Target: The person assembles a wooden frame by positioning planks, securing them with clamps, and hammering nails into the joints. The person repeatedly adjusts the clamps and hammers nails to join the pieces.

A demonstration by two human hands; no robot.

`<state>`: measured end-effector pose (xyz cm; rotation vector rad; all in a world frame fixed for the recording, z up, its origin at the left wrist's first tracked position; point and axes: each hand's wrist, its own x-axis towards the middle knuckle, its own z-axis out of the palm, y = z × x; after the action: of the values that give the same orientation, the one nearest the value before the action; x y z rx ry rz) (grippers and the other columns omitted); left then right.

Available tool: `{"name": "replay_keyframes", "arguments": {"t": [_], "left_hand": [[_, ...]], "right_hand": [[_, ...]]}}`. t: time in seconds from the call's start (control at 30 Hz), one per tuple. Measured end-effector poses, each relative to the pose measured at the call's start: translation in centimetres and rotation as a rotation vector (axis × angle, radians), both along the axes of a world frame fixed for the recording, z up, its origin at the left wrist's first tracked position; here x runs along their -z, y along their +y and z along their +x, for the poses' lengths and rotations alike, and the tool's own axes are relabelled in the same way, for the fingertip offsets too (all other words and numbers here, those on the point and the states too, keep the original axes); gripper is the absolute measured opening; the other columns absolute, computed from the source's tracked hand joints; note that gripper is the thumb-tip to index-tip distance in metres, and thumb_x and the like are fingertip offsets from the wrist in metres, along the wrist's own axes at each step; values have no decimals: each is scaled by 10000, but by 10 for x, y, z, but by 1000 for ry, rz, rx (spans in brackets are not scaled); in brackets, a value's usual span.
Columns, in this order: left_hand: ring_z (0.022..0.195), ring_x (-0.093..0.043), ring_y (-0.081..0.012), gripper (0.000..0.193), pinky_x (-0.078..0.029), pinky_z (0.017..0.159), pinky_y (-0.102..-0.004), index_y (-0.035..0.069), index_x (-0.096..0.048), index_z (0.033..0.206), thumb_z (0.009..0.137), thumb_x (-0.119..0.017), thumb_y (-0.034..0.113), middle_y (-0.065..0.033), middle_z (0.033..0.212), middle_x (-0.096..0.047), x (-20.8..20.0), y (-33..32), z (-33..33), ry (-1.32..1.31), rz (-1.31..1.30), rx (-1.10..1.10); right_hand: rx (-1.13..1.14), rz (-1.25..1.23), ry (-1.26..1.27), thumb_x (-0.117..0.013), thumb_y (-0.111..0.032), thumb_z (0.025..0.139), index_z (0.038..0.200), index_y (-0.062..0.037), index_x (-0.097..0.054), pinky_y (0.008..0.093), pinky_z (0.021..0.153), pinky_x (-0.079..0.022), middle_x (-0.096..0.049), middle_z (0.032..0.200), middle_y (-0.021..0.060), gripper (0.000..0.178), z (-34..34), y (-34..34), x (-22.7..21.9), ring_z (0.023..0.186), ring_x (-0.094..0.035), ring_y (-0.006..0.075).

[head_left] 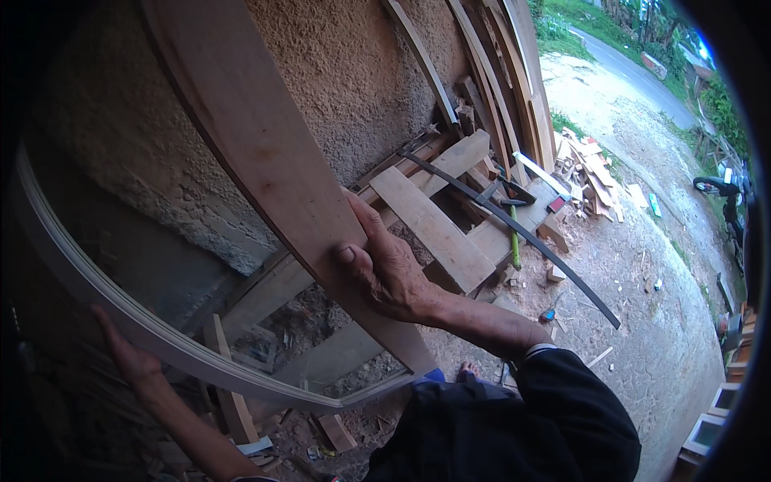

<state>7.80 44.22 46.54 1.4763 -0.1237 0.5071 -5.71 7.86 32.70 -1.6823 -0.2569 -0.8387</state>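
Observation:
A long wooden frame [265,153] with a broad, smooth plank side rises from near my body toward the upper left. Its other long side is a pale grooved strip [161,341], and the two sides meet at a corner close to my lap. My right hand [389,269] is closed round the edge of the broad plank, thumb flat on its face. At the grooved strip, my left hand [132,357] holds the outer edge, one digit stretched along it; its other fingers are partly hidden.
Beyond my right arm, a low wooden bench [434,229] bears a long dark bar [554,257] and a green-handled hammer [515,241]. Boards [498,72] lean on the rough wall [345,72]. Offcuts [590,173] lie piled on the ground, and a motorcycle [719,189] stands far right.

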Motion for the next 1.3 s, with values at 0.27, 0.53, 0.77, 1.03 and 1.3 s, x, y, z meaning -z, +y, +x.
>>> {"name": "replay_keyframes", "arguments": {"t": [0.27, 0.53, 0.77, 1.03, 1.3], "left_hand": [[1399, -346, -317, 786, -283, 1131, -421, -17, -326, 1486, 1031, -322, 624, -226, 1502, -346, 4, -30, 127, -293, 1012, 99], [963, -672, -404, 891, -478, 815, -485, -86, -629, 1175, 991, -272, 709, -312, 986, -675, 183, -91, 193, 230, 1328, 483], [1307, -382, -466, 771, -245, 1065, -577, 21, -486, 1350, 944, -420, 673, -284, 1333, -473, 324, -59, 290, 568, 1446, 716], [1166, -535, -511, 913, -404, 947, -547, -57, -596, 1222, 938, -288, 755, -346, 1157, -593, 413, -45, 341, 591, 1666, 671], [1135, -566, -544, 979, -451, 930, -554, -90, -653, 1119, 935, -248, 782, -383, 1087, -625, 427, -74, 337, 587, 1596, 730]], "right_hand": [[-29, 950, -26, -518, -431, 1037, 1537, -81, -264, 381, 1054, -423, -476, 1416, 135, 661, 25, 18, 40, 1291, -474, 238], [304, 1369, 503, -563, -446, 1016, 1313, -57, -498, 437, 791, -578, -637, 1117, 107, 493, 16, -33, 228, 971, -658, 251], [184, 1364, 859, -519, -573, 989, 1368, 9, -413, 579, 900, -556, -550, 1273, 231, 703, 12, 29, 292, 1125, -619, 399], [333, 1369, 1044, -500, -591, 988, 1312, 82, -446, 532, 892, -566, -589, 1201, 246, 749, 47, 52, 294, 1066, -645, 399], [374, 1337, 1182, -458, -606, 997, 1292, 78, -513, 440, 929, -559, -622, 1192, 226, 747, 61, 61, 342, 1064, -650, 347]]}}
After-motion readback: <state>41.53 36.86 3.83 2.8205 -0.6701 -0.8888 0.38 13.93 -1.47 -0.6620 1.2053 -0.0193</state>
